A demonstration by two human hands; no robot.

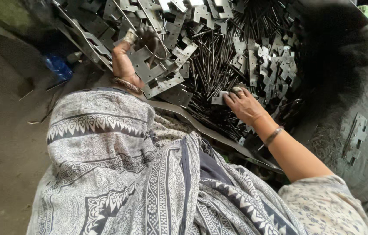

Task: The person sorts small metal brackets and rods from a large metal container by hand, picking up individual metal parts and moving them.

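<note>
Floor [5,143]: bare, dark grey, fills the left of the view; small scraps lie on it.
Patterned garment [118,174]: grey-white printed cloth with dark bands, covers the person's lap across the near centre.
Pile of metal parts [219,39]: spreads across the far centre and right, bounded on the near side by a curved dark metal rim [201,126].
Thin rods [212,65]: dark, straight, heaped in the middle of the pile, running mostly far to near.
Notched hinge plates, large [158,17]: flat grey stampings, stacked loosely at the far left of the pile.
Notched hinge plates, small [275,65]: heaped at the right of the rods.
Dark fibrous mass [336,56]: lies at the far right, beside the small plates.
Left hand [125,61]: raised over the left side of the pile, fingers clenched around a large hinge plate [142,65], gripping it at its left edge; a bangle sits on the wrist.
Right hand [244,104]: palm down on the rods at the near centre of the pile, fingertips pinching a small pale plate [219,99] that rests on the rods; a bracelet sits on the wrist.
Blue bottle [58,67]: lies on the floor, left of the pile, well apart from both hands.
</note>
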